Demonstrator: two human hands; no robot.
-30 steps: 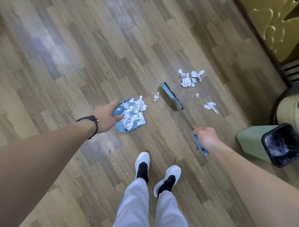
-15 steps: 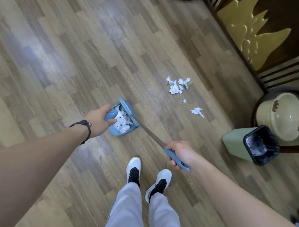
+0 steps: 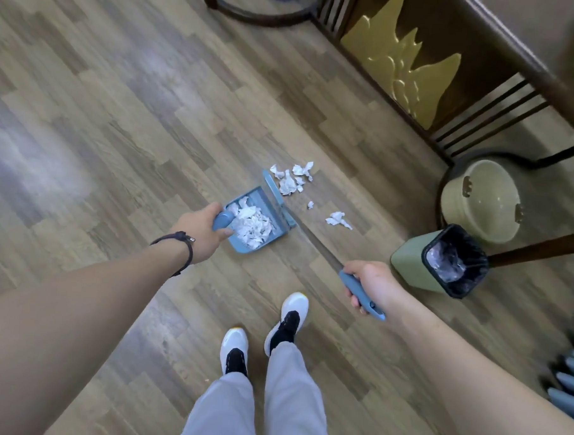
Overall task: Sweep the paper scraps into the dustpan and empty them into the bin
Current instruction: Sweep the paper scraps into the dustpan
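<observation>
- Near the middle of the frame, on the wooden floor (image 3: 125, 118), the blue dustpan (image 3: 260, 227) sits flat, its open mouth toward the upper right, with a heap of white paper scraps (image 3: 253, 223) already lying inside it.
- Left hand (image 3: 201, 230): fingers wrapped around the dustpan's short handle, steadying it against the floor.
- Right hand (image 3: 370, 285): fingers closed round the blue grip of the broom (image 3: 314, 240), whose thin shaft runs up and left to the blue broom head (image 3: 277, 197) standing along the dustpan's mouth.
- By my reading the job is roughly half done: one batch is in the pan, and nothing has yet gone into the bin.
- Left to sweep: a loose cluster of scraps (image 3: 292, 179) just beyond the broom head, one tiny bit (image 3: 310, 204) below it, and a separate crumpled piece (image 3: 338, 218) further right.
- Scraps look like torn, crumpled tissue or paper, very light, likely to scatter or blow off if the pan is tipped early.
- At the right of the frame the green bin (image 3: 408, 265) with a black liner lies tilted toward the camera, mouth open, near the right hand.
</observation>
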